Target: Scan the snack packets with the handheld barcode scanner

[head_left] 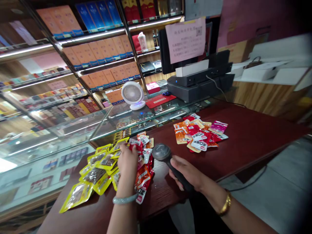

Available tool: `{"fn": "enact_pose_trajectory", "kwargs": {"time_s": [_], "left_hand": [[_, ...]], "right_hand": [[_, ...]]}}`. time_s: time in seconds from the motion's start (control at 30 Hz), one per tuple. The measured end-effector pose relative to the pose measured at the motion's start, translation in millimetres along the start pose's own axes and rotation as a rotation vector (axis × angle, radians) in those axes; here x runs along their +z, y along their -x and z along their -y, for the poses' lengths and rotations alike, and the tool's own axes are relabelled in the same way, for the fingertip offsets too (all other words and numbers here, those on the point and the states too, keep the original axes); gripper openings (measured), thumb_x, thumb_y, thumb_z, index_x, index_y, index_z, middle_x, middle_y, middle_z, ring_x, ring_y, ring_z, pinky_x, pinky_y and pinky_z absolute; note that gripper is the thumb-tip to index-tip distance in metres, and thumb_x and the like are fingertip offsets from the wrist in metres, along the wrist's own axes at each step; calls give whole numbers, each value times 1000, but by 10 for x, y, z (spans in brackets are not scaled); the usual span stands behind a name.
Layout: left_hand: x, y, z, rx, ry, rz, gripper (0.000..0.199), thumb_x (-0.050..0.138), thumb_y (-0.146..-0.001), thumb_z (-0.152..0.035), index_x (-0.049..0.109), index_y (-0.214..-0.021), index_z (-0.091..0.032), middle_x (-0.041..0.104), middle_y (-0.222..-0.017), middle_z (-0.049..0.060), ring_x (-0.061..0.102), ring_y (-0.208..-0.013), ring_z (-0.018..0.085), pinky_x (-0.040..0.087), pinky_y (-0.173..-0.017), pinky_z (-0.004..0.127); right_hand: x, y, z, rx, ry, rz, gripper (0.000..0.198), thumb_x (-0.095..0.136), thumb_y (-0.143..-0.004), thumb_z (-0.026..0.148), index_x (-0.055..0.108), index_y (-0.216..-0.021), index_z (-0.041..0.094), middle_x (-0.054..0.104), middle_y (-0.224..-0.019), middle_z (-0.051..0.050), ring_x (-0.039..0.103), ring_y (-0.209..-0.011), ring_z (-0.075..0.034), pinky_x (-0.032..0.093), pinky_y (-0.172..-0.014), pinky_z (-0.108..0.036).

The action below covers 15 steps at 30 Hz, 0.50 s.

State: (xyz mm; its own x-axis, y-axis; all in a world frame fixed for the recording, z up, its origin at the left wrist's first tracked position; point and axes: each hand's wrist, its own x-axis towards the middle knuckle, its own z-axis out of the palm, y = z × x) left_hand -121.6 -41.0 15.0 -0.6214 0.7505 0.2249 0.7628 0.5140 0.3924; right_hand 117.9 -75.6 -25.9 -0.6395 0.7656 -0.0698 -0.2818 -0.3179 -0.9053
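Past the far left edge of the dark red surface (253, 130), my feed shows me a glass display counter (75, 126), then shelving (127, 36) lit by bright light strips (92, 36); grey floor (287, 178) lies below the near right edge.

One head-worn view, facing forward and down

The camera sits on the person's head, above and behind both grips, looking over them. It is close: the left grip (128, 159) and right grip (181, 172) lie below mid-picture, with the forearms (122, 217) running in from the lower edge. The counter (251, 130) spreads under and beyond the grips. Farther off, past the left grip, shelves (95, 35) rise at a slant. Right of the right grip, the view takes in floor (280, 177) below the counter's edge.
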Motion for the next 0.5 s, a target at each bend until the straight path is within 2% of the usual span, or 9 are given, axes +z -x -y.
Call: {"fn": "enact_pose_trajectory", "kwargs": {"time_s": [0.1, 0.23, 0.3, 0.37, 0.5], "left_hand": [[21, -66, 186, 42, -131, 58, 49, 41, -89, -53, 52, -122, -20, 68, -111, 19, 63, -102, 36, 46, -81, 45], [67, -38, 182, 55, -255, -57, 52, 44, -85, -59, 57, -121, -23, 60, -128, 17, 47, -124, 39, 39, -97, 50], [83, 20, 57, 71, -246, -88, 53, 45, -86, -56, 54, -126, -23, 53, -138, 16, 41, -129, 39, 36, -100, 51], [125, 95, -127, 135, -200, -60, 52, 46, -87, -54, 54, -128, -22, 50, -141, 15, 41, -130, 37, 35, -102, 50], [359, 275, -597, 381, -96, 15, 44, 53, -86, -49, 62, -120, -22, 58, -132, 12, 47, -125, 31, 32, -107, 43]], "right_hand": [[-18, 4, 9, -12, -7, -22, 50, 55, -81, 71, 46, -89, 22, 53, -58, 9, 46, -31, -5, 34, -30, -16], [-105, 61, 21, -21, -30, -69, 50, 55, -81, 71, 46, -89, 22, 53, -57, 9, 45, -30, -5, 34, -30, -16], [-174, 101, 27, -30, -41, -103, 49, 54, -83, 69, 46, -89, 22, 53, -57, 9, 45, -31, -5, 34, -30, -15], [-252, 142, 40, -44, -57, -139, 47, 53, -85, 68, 45, -89, 22, 53, -57, 9, 45, -32, -5, 34, -31, -15], [-413, 215, 81, -75, -82, -241, 46, 53, -85, 67, 47, -94, 23, 51, -56, 10, 42, -31, -5, 35, -32, -15]]}}
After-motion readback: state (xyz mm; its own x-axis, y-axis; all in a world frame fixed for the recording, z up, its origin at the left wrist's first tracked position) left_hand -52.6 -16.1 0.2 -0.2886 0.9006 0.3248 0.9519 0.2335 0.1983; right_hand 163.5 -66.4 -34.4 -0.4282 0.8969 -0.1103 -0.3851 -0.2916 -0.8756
